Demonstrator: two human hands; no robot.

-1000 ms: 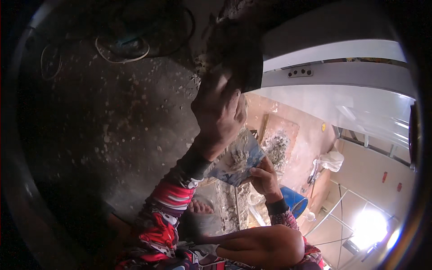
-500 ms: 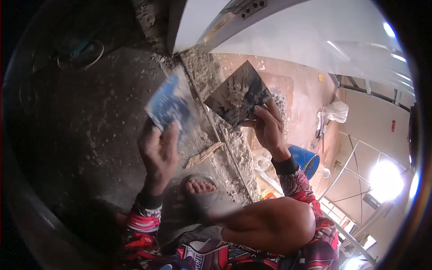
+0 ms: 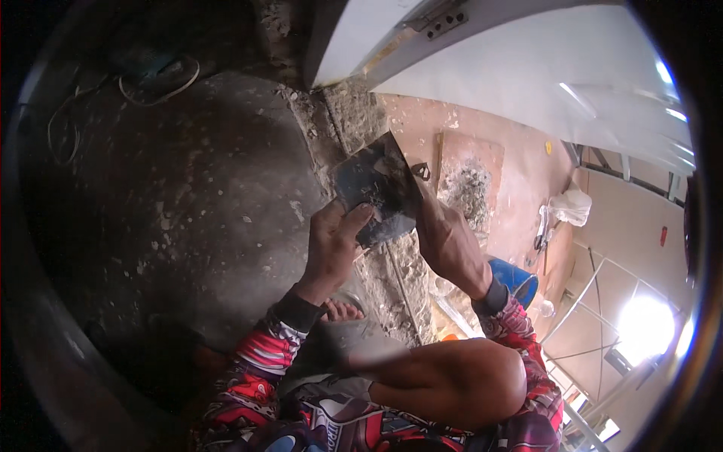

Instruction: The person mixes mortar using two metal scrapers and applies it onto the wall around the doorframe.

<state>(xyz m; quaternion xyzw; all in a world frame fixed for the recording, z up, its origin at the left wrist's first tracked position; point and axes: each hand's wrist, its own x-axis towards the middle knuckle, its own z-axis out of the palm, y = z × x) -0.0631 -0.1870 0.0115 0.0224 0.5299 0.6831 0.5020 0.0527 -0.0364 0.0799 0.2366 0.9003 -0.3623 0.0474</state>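
Note:
Both of my hands are brought close together over a rough concrete strip in the floor. My left hand (image 3: pixel 332 239) grips a thin square spreader plate (image 3: pixel 376 181), thumb pressed on its face, which is dark and smeared with grey paste. At that plate's right side, my right hand (image 3: pixel 454 239) is closed on a second thin plate (image 3: pixel 404 160), turned nearly edge-on. The two plates meet or overlap; exactly where they touch is hidden. The fingers of my right hand are mostly behind its back.
A reddish board (image 3: pixel 482 162) bearing a heap of grey mortar (image 3: pixel 468 188) lies beyond my right hand. Near my right wrist stands a blue bucket (image 3: pixel 515 280). A pale panel edge (image 3: pixel 354 45) rises ahead. At the far left lies a cable (image 3: pixel 169 96). My bare knee (image 3: pixel 482 377) is close below.
My left hand has moved right with its plate, and the two plates, held apart before, are now together. My right hand has turned its plate from face-on to nearly edge-on.

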